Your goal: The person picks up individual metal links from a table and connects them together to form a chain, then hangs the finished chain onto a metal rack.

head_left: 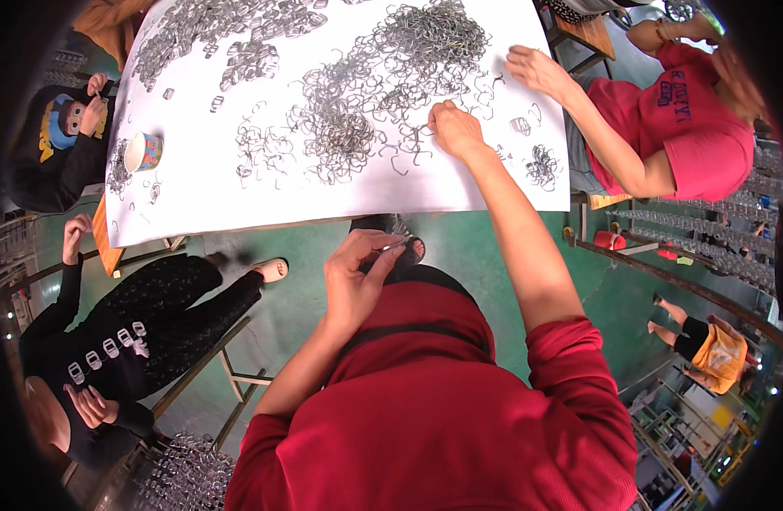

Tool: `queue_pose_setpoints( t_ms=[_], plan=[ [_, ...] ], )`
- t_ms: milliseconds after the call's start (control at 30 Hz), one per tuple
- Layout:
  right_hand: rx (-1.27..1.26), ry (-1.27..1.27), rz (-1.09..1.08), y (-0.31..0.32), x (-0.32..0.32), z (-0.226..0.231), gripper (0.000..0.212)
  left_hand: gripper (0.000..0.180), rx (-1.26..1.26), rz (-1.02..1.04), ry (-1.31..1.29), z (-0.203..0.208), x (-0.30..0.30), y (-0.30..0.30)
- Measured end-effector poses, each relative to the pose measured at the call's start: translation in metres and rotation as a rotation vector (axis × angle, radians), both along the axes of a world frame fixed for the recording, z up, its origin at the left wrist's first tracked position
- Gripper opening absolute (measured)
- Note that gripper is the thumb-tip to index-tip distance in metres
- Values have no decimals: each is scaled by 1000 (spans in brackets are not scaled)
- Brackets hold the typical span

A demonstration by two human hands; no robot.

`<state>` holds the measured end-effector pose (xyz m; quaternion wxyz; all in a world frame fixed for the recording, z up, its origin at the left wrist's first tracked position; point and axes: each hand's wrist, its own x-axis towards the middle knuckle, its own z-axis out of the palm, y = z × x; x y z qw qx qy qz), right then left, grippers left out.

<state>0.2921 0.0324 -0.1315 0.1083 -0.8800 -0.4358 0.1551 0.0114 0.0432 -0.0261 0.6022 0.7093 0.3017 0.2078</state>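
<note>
My left hand is held in front of me, below the table's near edge. Its thumb and fingers pinch a small metal piece, perhaps a buckle frame; its exact shape is blurred. My right arm reaches out over the white table. Bent fingers of my right hand touch down beside a loose spread of bent metal wire hooks; whether a hook is between the fingertips is too small to tell. A denser heap of wire hooks lies left of that hand, and a bigger pile lies beyond it.
Metal buckle frames are heaped at the far left. A paper cup stands near the left edge. At the right, a person in a pink shirt reaches over the table. Other people sit at the left. Small hooks lie at the right corner.
</note>
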Motion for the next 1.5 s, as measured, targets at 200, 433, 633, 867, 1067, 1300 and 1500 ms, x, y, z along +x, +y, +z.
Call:
queue_pose_setpoints(
  t_ms=[200, 433, 633, 867, 1067, 1300, 1500],
  plan=[
    [370, 256, -256, -35, -1, -6, 13, 14, -6, 19, -49, -5, -1, -4],
    [751, 1051, -442, -81, -79, 82, 36, 12, -40, 67, -88, -5, -3, -6],
    [879, 1139, -376, -105, -155, 120, 31, 12, -28, 81, -133, -6, -2, -6],
    [1156, 987, -375, -93, -187, 115, 31, 14, -79, -1, -152, -2, -5, -8],
    [1266, 755, -112, -102, -186, 104, 39, 17, 279, 153, -55, -28, 19, 75],
    [1212, 708, -109, -99, -185, 106, 40, 32, 462, 665, 262, -110, 108, 266],
    [1171, 627, -154, -101, -185, 106, 38, 31, 988, 404, 824, -141, 151, 310]
  ],
)
